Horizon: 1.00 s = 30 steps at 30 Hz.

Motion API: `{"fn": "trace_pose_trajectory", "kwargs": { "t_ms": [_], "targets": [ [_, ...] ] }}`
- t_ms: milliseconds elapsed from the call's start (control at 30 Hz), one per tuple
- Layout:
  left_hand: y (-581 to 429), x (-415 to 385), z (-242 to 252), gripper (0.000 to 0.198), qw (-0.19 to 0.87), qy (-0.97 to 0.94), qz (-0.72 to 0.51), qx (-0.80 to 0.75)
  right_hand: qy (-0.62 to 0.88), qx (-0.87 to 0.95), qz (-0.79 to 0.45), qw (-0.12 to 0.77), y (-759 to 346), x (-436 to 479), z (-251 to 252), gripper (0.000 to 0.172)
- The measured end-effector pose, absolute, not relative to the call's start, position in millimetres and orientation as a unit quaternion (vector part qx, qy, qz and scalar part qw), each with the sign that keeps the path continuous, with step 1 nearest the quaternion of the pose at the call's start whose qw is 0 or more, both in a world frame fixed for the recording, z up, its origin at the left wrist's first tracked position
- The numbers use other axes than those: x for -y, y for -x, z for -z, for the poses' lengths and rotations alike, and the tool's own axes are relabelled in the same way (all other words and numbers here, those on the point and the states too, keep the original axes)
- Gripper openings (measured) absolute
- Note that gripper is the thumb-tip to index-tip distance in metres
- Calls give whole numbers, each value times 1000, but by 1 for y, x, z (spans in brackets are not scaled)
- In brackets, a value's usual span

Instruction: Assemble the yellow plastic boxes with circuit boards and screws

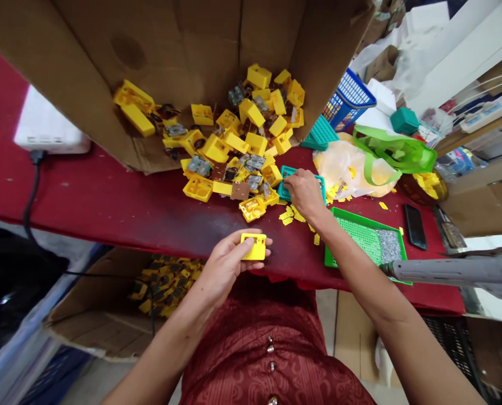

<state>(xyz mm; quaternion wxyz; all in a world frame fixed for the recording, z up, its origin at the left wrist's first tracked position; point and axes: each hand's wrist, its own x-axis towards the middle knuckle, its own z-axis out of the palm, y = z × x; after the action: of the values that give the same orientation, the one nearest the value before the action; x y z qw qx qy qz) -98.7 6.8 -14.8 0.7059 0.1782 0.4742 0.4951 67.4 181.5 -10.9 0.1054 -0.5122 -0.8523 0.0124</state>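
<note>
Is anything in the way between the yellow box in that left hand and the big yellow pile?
No, nothing visible is. The left hand holds the yellow box right in front of the yellow pile, with only red table between them.

Casings (217, 149): bright yellow, heap at 12 o'clock, mixed w/ grey metal plates (199, 166). Held casing (257, 246), approx. 6 o'clock: same yellow, dark slots. Small crate (301, 175): teal, lattice pattern. Tray (335, 216) at 3 o'clock: green rim, lighter green mesh, grey speckled patch (389, 246). Bag (396, 149) at 2 o'clock: lime green. Basket (349, 98) at 1 o'clock: blue, grid pattern. Table cover (107, 191): dark red, greyish wear near centre. Garment (251, 349): maroon, tonal raised pattern.
</note>
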Motion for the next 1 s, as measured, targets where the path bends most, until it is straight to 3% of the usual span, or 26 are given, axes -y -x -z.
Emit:
{"fn": "trace_pose_trajectory", "kwargs": {
  "t_ms": [533,633,733,833,1000],
  "targets": [
    [91,-7,14,37,704,-165,-520,-455,539,820,-87,172,-71,-179,4,13],
    [88,-7,14,43,697,-164,-535,-449,547,803,-108,208,-75,-159,-5,13],
    [85,-7,18,47,688,-165,-545,-451,540,738,-235,328,-74,-119,-15,9],
    [81,-9,22,47,673,-181,-553,-456,500,652,-436,367,-64,-75,-15,7],
    [74,-11,23,50,642,-259,-544,-474,513,596,-487,381,-50,-44,2,9]
  ]
}}
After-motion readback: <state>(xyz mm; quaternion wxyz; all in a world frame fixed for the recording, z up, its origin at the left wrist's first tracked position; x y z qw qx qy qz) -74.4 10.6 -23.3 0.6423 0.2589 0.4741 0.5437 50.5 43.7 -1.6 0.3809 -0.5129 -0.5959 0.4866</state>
